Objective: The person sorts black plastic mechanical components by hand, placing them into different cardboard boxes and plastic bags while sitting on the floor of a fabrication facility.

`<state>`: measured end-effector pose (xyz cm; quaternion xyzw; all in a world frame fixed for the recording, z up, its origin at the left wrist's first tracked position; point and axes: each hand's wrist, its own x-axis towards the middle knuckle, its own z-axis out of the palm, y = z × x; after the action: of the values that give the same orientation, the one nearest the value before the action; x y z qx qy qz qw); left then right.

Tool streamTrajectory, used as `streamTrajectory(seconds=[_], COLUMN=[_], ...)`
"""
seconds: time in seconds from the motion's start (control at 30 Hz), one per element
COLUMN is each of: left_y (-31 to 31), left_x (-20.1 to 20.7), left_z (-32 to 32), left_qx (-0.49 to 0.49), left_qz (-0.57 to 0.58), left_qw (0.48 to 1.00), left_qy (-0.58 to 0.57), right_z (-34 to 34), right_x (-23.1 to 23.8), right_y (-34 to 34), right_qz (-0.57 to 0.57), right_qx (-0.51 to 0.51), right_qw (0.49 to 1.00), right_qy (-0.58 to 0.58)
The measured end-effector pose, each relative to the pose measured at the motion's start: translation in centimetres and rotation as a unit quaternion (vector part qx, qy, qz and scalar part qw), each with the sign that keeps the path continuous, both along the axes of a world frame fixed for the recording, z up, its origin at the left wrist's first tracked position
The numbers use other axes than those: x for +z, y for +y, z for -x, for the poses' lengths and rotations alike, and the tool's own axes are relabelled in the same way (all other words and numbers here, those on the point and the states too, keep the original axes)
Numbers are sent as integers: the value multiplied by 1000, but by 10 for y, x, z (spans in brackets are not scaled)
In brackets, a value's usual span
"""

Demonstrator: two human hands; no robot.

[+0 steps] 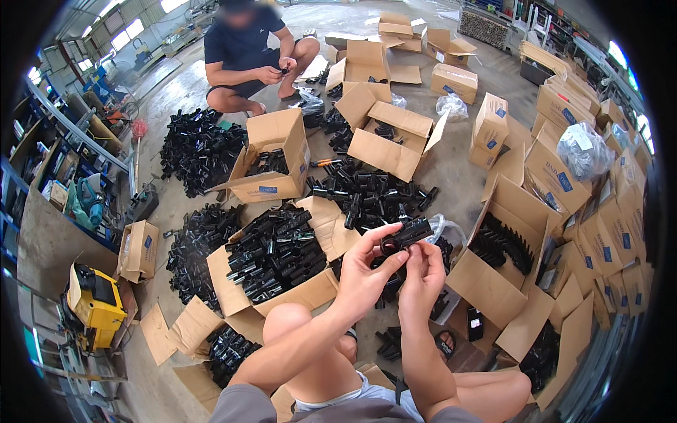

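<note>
Between my two hands is a black tubular part (415, 230) with a ring-shaped end, raised above the piles. My left hand (365, 271) grips its left end, with the thumb along the underside and the fingers behind. The fingertips of my right hand (424, 271) are pinched together against its lower side; whether they hold a smaller piece is hidden. Beyond my hands lies a heap of similar black parts (363, 187). To the left of my left hand stands an open carton (300, 296) full of such parts. An open box (486, 285) with rows of black pieces stands right of my right hand.
Across from me a person (243, 53) squats, holding a small dark piece. More black heaps (199, 151) spread on the floor at left. Stacked cartons (560, 169) line the right side. A yellow machine (95, 307) stands far left. A phone (475, 323) lies beside my right forearm.
</note>
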<state>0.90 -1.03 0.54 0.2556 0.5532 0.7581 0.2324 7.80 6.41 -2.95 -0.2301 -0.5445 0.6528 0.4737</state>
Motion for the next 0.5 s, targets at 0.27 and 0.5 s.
streamTrajectory(seconds=[0.27,0.5], left_y=[2,1], left_x=[3,1], left_z=[-3,-1], left_qx=[7,-10], left_qz=[7,-9], left_qw=[1000,999], left_qy=[0,-40], right_z=[3,-3], right_x=[8,-5], right_y=[-1,12], right_qz=[-10,41], right_qx=[-5,14], right_qw=[1000,999], right_qy=[12,25])
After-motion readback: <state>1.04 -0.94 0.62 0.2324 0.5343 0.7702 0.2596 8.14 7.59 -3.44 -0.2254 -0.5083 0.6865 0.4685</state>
